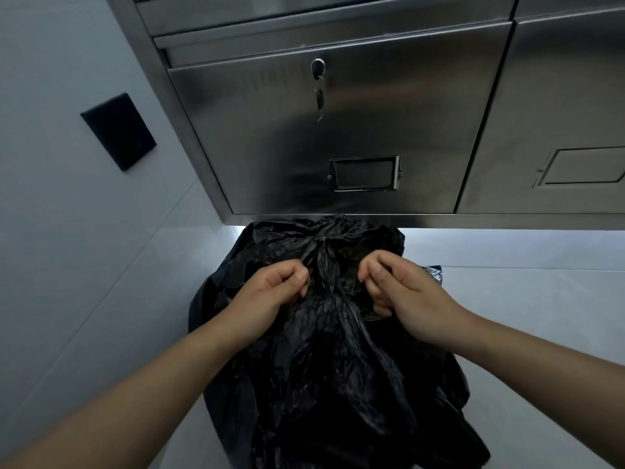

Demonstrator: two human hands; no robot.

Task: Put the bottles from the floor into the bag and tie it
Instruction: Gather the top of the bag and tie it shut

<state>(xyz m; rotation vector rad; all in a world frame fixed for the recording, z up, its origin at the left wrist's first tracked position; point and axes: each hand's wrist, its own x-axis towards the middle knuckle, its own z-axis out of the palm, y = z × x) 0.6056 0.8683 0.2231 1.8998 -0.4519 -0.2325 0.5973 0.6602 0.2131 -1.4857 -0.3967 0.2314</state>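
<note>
A crumpled black plastic bag stands on the pale floor in front of me, filling the lower middle of the head view. Its top is gathered into a twisted bunch between my hands. My left hand pinches the bag's plastic on the left of the bunch, fingers curled. My right hand grips the plastic on the right side, fingers curled inward. No bottle shows outside the bag; what is inside is hidden by the black plastic.
A stainless steel cabinet with a keyed lock and a label holder rises just behind the bag. A black wall plate sits on the left. A bit of crinkled silver material peeks out right of the bag.
</note>
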